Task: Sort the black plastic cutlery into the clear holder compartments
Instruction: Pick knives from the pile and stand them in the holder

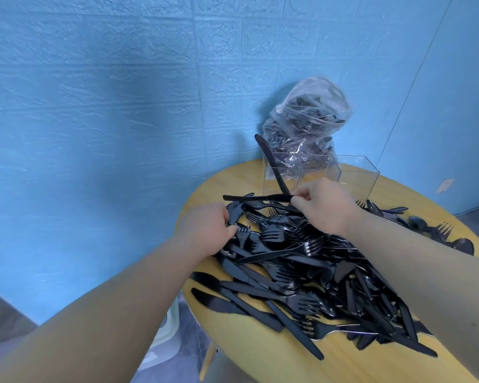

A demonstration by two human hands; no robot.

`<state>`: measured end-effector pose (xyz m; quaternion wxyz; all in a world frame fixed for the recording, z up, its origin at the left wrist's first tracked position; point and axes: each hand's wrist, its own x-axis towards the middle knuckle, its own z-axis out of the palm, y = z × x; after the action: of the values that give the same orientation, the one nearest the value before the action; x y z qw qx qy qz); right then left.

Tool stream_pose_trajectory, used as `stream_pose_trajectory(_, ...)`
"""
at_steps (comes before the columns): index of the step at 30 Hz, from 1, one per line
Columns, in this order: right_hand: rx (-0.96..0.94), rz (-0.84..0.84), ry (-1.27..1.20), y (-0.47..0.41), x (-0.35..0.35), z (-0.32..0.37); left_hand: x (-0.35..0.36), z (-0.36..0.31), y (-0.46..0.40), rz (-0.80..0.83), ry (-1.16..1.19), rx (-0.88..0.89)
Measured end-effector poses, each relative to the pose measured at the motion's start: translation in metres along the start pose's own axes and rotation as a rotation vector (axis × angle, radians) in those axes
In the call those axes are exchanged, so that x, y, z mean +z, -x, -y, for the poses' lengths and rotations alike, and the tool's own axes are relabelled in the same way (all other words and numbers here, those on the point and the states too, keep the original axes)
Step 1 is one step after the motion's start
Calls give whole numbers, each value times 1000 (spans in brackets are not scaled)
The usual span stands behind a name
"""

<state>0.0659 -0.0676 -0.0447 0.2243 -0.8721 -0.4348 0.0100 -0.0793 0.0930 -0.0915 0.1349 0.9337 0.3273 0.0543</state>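
A big heap of black plastic cutlery [315, 275], knives and forks mostly, covers the round wooden table [260, 355]. My right hand [325, 207] pinches the handle end of a black knife [257, 197] held level above the heap. My left hand [205, 230] grips another black knife [235, 212] at the heap's left edge. The clear holder [351, 172] stands at the table's far side. One knife [271, 164] leans upright in its left compartment. The right compartment looks empty.
A clear plastic bag [306, 120] stuffed with more black cutlery leans against the blue wall behind the holder. Spoons and a fork [443, 230] lie scattered at the table's right. The table's left edge drops off to a tiled floor.
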Motion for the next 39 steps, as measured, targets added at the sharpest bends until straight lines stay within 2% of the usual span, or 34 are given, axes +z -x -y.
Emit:
stream_pose_trajectory(7, 39, -13, -64, 2, 3, -7, -4, -3, -4, -69, 40, -35)
stream_pose_trajectory(14, 79, -103, -223, -2, 0, -11, -17, -3, 1, -150, 196, -42)
stream_pose_trajectory(21, 97, -180, -325, 0, -9, -16, -39, 21, 9, -222, 201, -48)
stream_pose_trajectory(25, 112, -112, -344, 1, -11, -7, -44, 26, 16, -282, 187, -49)
stream_pose_trajectory(28, 82, 52, -303, 0, -4, 10, -41, 22, 20, -314, 173, -7)
stream_pose_trajectory(31, 83, 182, -421, -7, 11, 30, -33, 21, 22, -267, 168, 58)
stream_pose_trajectory(35, 123, 168, -653, -24, 29, 52, -30, 30, 27, -224, 244, 106)
stream_pose_trajectory(39, 87, 75, -615, -45, 47, 66, -31, 48, 24, -265, 205, 106)
